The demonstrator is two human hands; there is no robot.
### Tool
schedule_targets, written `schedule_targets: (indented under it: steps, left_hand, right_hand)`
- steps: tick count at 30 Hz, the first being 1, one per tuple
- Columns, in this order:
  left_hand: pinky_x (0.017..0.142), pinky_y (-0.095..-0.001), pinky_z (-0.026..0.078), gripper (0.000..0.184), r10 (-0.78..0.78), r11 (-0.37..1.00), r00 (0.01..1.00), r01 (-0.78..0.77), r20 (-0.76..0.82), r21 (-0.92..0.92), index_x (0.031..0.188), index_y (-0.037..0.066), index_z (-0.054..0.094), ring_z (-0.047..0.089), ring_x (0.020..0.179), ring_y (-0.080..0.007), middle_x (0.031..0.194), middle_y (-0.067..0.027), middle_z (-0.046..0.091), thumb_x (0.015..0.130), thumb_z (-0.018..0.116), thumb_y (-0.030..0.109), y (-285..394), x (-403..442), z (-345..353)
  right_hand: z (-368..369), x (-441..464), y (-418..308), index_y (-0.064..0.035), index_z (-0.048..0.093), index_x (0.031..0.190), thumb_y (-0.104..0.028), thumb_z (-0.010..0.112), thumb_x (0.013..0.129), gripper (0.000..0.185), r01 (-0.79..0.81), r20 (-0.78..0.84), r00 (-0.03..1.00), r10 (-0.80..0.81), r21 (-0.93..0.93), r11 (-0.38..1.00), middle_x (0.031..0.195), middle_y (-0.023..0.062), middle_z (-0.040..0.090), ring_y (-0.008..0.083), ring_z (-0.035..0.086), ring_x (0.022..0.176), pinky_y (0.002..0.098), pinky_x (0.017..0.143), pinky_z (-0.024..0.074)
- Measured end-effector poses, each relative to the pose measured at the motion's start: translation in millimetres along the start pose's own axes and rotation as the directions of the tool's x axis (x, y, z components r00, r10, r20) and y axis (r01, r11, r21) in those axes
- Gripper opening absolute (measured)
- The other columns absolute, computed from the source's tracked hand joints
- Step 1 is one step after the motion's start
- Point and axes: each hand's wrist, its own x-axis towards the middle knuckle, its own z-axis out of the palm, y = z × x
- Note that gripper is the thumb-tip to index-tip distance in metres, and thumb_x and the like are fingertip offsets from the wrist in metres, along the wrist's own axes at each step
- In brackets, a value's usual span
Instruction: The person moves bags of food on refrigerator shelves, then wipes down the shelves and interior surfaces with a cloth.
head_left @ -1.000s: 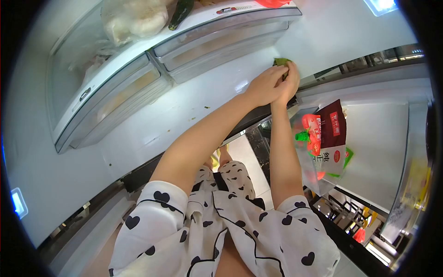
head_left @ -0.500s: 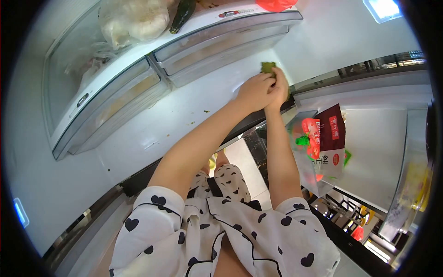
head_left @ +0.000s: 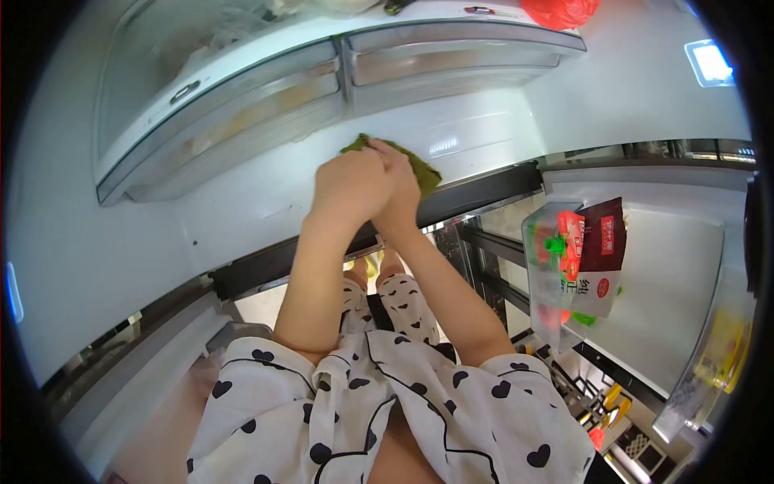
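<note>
Just in front of the drawers (head_left: 262,121), our right hand (head_left: 401,187) grips the green cloth (head_left: 427,174). Our left hand (head_left: 353,181) touches the right; we cannot tell its grip.

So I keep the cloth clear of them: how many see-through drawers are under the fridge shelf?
2: the left drawer, above and left of the green cloth, and the right drawer, above and right of it. None seems hidden.

I look through one head view set at head height, facing forward and steeply down, close enough that the left hand (head_left: 351,187) and right hand (head_left: 398,184) sit mid-frame, the refrigerator (head_left: 250,206) spans the top and patterned clothing (head_left: 387,387) fills the bottom.
</note>
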Motion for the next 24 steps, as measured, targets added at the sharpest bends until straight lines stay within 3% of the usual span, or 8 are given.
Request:
schedule_targets:
  steps: [4, 7, 10, 11, 13, 15, 17, 24]
  left_hand:
    - [0.075, -0.042, 0.05, 0.043, -0.116, 0.989, 0.993, 0.114, -0.016, -0.089, 0.08, 0.005, 0.07, 0.064, 0.08, -0.036, 0.08, -0.0166, 0.068, 0.087, 0.043, 0.038, -25, -26, -22]
    - [0.074, -0.0419, 0.049, 0.046, -0.193, 0.975, 0.979, 0.184, -0.061, -0.121, 0.08, 0.004, 0.07, 0.063, 0.081, -0.037, 0.08, -0.0178, 0.067, 0.089, 0.042, 0.04, -28, -40, -31]
    - [0.073, -0.0422, 0.049, 0.049, -0.093, 0.978, 0.989, 0.069, -0.118, -0.195, 0.082, 0.003, 0.07, 0.063, 0.081, -0.0376, 0.081, -0.0182, 0.067, 0.091, 0.041, 0.042, -22, -41, -23]
    - [0.074, -0.0421, 0.048, 0.048, -0.019, 0.963, 0.993, -0.013, -0.116, -0.271, 0.09, 0.003, 0.069, 0.063, 0.085, -0.0372, 0.087, -0.0197, 0.067, 0.092, 0.042, 0.043, -15, -38, -13]
    - [0.096, -0.0402, 0.043, 0.04, 0.198, 0.887, 0.924, -0.311, -0.328, -0.341, 0.113, 0.001, 0.062, 0.055, 0.113, -0.0366, 0.122, -0.0226, 0.058, 0.093, 0.049, 0.033, 4, -29, 17]
    - [0.109, -0.0444, 0.031, 0.053, 0.304, 0.869, 0.854, -0.431, -0.423, -0.245, 0.126, -0.003, 0.052, 0.04, 0.129, -0.041, 0.138, -0.0245, 0.044, 0.092, 0.053, 0.037, 6, -11, 66]
    - [0.111, -0.0469, 0.027, 0.061, 0.312, 0.901, 0.862, -0.402, -0.399, -0.163, 0.132, -0.005, 0.046, 0.033, 0.133, -0.0427, 0.143, -0.0255, 0.038, 0.092, 0.053, 0.04, 9, -3, 90]
    - [0.112, -0.0458, 0.026, 0.069, 0.266, 0.926, 0.905, -0.336, -0.333, -0.174, 0.133, -0.007, 0.044, 0.031, 0.135, -0.0424, 0.142, -0.0254, 0.04, 0.087, 0.06, 0.041, -9, -6, 75]
  right_hand:
    - [26, -14, -19, -0.0045, 0.062, 0.103, 0.007, 0.057, 0.073, 0.032, 0.088, 0.07, 0.993, -0.098, 0.137, 0.987, 0.112, 0.0135, 0.063, 0.0338, 0.058, 0.108, 0.0404, 0.094, 0.0461]
    - [27, -10, -24, -0.0045, 0.063, 0.103, 0.007, 0.057, 0.074, 0.032, -0.024, 0.252, 0.967, -0.041, 0.248, 0.968, 0.109, 0.0132, 0.065, 0.0331, 0.059, 0.105, 0.0394, 0.094, 0.0465]
    - [12, 1, -7, -0.0045, 0.064, 0.104, 0.006, 0.059, 0.075, 0.032, 0.113, 0.116, 0.981, -0.154, 0.302, 0.947, 0.108, 0.0132, 0.066, 0.032, 0.06, 0.104, 0.0381, 0.094, 0.0466]
    - [-1, 8, -3, -0.0033, 0.064, 0.104, 0.005, 0.062, 0.074, 0.031, 0.174, 0.043, 0.981, -0.191, 0.261, 0.95, 0.11, 0.0138, 0.066, 0.032, 0.06, 0.106, 0.0386, 0.095, 0.0456]
    - [-21, 19, 19, 0.0012, 0.062, 0.109, -0.01, 0.059, 0.082, 0.029, 0.191, -0.119, 0.979, -0.167, 0.236, 0.953, 0.116, 0.0181, 0.063, 0.0348, 0.056, 0.113, 0.0418, 0.099, 0.0412]
    - [-34, 29, 51, -0.0011, 0.054, 0.124, -0.023, 0.057, 0.085, 0.045, 0.17, -0.043, 0.984, -0.17, -0.014, 0.985, 0.129, 0.0197, 0.054, 0.0367, 0.05, 0.121, 0.043, 0.102, 0.0381]
    - [-37, 27, 59, -0.0056, 0.048, 0.133, -0.027, 0.057, 0.085, 0.054, 0.179, 0.13, 0.983, -0.128, -0.559, 0.81, 0.136, 0.0186, 0.049, 0.0354, 0.043, 0.128, 0.0451, 0.105, 0.0341]
    - [-10, 28, 63, -0.0087, 0.046, 0.135, -0.027, 0.059, 0.083, 0.057, 0.245, 0.099, 0.97, -0.224, -0.376, 0.894, 0.135, 0.0166, 0.048, 0.0353, 0.04, 0.129, 0.047, 0.106, 0.0326]
